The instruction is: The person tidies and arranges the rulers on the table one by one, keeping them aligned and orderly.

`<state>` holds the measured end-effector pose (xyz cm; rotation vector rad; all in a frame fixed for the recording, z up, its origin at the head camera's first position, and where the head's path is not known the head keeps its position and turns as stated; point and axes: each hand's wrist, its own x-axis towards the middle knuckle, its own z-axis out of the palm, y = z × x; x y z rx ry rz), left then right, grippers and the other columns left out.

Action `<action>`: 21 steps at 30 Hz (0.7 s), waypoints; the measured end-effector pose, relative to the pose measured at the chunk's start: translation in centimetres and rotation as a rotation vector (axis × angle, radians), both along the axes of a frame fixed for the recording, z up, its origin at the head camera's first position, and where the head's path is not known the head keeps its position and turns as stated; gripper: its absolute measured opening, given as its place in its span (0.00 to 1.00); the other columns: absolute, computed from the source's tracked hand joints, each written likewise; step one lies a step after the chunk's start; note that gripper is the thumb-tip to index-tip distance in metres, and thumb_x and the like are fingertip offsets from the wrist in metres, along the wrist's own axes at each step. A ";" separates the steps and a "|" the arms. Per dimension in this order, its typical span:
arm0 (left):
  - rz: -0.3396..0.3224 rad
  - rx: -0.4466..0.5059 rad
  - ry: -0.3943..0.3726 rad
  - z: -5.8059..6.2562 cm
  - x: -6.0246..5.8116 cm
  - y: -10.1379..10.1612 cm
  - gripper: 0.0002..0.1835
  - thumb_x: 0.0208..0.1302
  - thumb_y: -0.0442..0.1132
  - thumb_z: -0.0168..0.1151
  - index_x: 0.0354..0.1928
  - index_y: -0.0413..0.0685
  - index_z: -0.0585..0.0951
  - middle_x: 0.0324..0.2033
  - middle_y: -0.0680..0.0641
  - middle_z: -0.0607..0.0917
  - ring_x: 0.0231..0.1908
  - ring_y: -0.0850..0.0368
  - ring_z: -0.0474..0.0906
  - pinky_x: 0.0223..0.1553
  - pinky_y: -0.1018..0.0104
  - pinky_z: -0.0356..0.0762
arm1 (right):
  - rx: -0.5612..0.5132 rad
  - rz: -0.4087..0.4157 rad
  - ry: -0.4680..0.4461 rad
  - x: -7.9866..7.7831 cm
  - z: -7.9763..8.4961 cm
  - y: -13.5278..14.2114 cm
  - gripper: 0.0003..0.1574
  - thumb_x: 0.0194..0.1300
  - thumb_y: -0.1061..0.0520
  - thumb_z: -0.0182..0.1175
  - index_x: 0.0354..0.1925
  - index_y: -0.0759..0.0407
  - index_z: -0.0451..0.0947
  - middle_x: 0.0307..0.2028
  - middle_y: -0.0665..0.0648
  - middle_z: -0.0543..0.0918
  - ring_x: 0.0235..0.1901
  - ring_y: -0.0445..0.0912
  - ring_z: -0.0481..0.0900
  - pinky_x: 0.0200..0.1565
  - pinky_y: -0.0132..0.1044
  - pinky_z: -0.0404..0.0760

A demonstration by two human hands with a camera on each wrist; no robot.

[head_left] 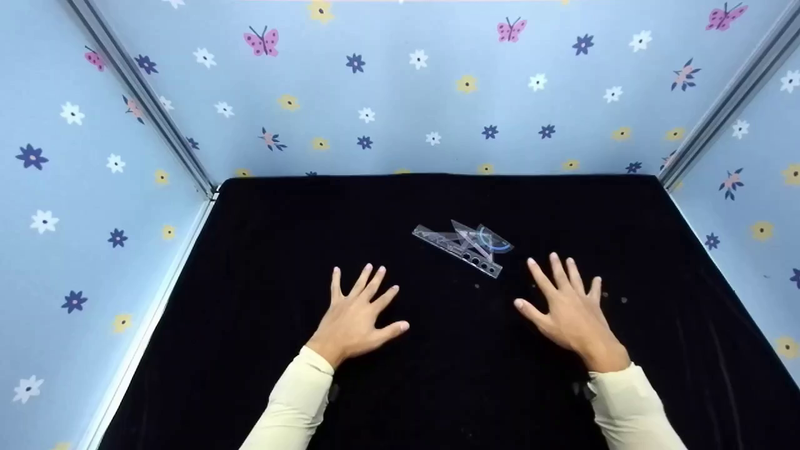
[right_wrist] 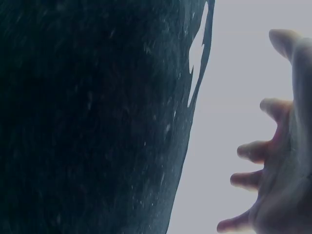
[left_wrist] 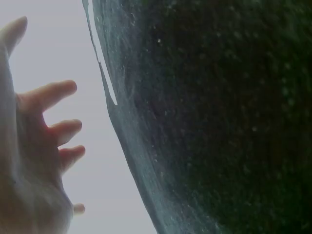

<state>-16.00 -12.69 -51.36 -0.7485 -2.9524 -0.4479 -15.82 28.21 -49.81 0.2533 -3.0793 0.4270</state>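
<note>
On the black cloth ahead of both hands lies a small overlapping pile of clear plastic drawing tools. It holds a ruler (head_left: 431, 237) with round holes near one end, a set square (head_left: 463, 229) and a protractor (head_left: 500, 245) with a blue arc. My left hand (head_left: 355, 320), fingers spread, is left of the pile and nearer to me, apart from it. My right hand (head_left: 573, 315) is also spread, palm down, to the right of the pile, its index fingertip closest to the protractor. Neither hand holds anything. Both wrist views show splayed fingers against a bright background.
Black cloth (head_left: 250, 250) covers the table. Blue patterned panels (head_left: 400, 87) stand at the back and both sides, with metal posts (head_left: 140, 87) at the rear corners. Small pale specks (head_left: 624, 300) dot the cloth near the right hand.
</note>
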 end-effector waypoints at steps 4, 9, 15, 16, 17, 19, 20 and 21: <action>-0.012 0.007 0.034 0.0 -0.1 0.3 0.41 0.76 0.71 0.59 0.75 0.50 0.83 0.82 0.36 0.75 0.86 0.32 0.66 0.81 0.10 0.47 | 0.006 0.015 0.033 -0.1 -0.2 -0.6 0.50 0.81 0.30 0.60 0.89 0.47 0.61 0.88 0.71 0.60 0.87 0.76 0.56 0.76 0.94 0.50; -0.013 0.032 0.056 0.1 -0.3 0.7 0.39 0.76 0.70 0.61 0.73 0.47 0.84 0.77 0.37 0.81 0.81 0.33 0.72 0.81 0.13 0.51 | -0.006 0.033 0.061 -0.2 -0.6 -1.2 0.48 0.81 0.32 0.62 0.88 0.48 0.65 0.86 0.69 0.66 0.86 0.73 0.63 0.77 0.92 0.55; -0.015 0.041 0.036 0.1 -0.4 0.9 0.36 0.77 0.66 0.63 0.70 0.44 0.85 0.74 0.37 0.83 0.77 0.35 0.77 0.81 0.19 0.61 | -0.062 0.033 0.052 -0.2 -1.1 -1.7 0.48 0.81 0.34 0.62 0.87 0.50 0.66 0.83 0.70 0.72 0.82 0.70 0.70 0.78 0.87 0.61; -0.018 0.041 0.036 0.1 -0.5 1.0 0.35 0.77 0.65 0.63 0.70 0.44 0.86 0.74 0.37 0.84 0.76 0.35 0.78 0.80 0.22 0.65 | -0.076 0.033 0.043 -0.3 -1.1 -1.7 0.48 0.81 0.34 0.62 0.87 0.51 0.65 0.83 0.70 0.72 0.82 0.71 0.71 0.78 0.86 0.61; -0.019 0.038 0.034 0.1 -0.5 1.1 0.34 0.78 0.64 0.63 0.70 0.44 0.86 0.73 0.37 0.84 0.75 0.36 0.79 0.79 0.25 0.68 | -0.091 0.032 0.034 -0.3 -1.1 -1.8 0.47 0.82 0.35 0.62 0.87 0.52 0.65 0.82 0.70 0.73 0.81 0.71 0.71 0.78 0.85 0.62; -0.023 0.041 0.040 0.1 -0.7 1.4 0.32 0.79 0.62 0.63 0.68 0.44 0.87 0.72 0.38 0.85 0.73 0.37 0.80 0.75 0.30 0.75 | -0.119 0.035 0.027 -0.4 -1.2 -1.8 0.47 0.83 0.36 0.62 0.87 0.55 0.66 0.81 0.71 0.74 0.80 0.72 0.72 0.78 0.83 0.65; -0.025 0.047 0.044 0.1 -0.8 1.6 0.31 0.79 0.61 0.63 0.68 0.44 0.87 0.71 0.38 0.86 0.72 0.37 0.81 0.73 0.32 0.78 | -0.134 0.038 0.030 -0.4 -1.2 -1.7 0.46 0.83 0.37 0.62 0.86 0.57 0.66 0.81 0.71 0.75 0.79 0.72 0.73 0.78 0.81 0.66; -0.027 0.053 0.047 0.2 -0.9 1.9 0.30 0.80 0.60 0.63 0.67 0.44 0.87 0.71 0.39 0.86 0.72 0.38 0.82 0.71 0.34 0.80 | -0.147 0.041 0.037 -0.5 -1.2 -1.7 0.45 0.83 0.38 0.62 0.85 0.58 0.67 0.80 0.72 0.76 0.79 0.72 0.74 0.78 0.80 0.68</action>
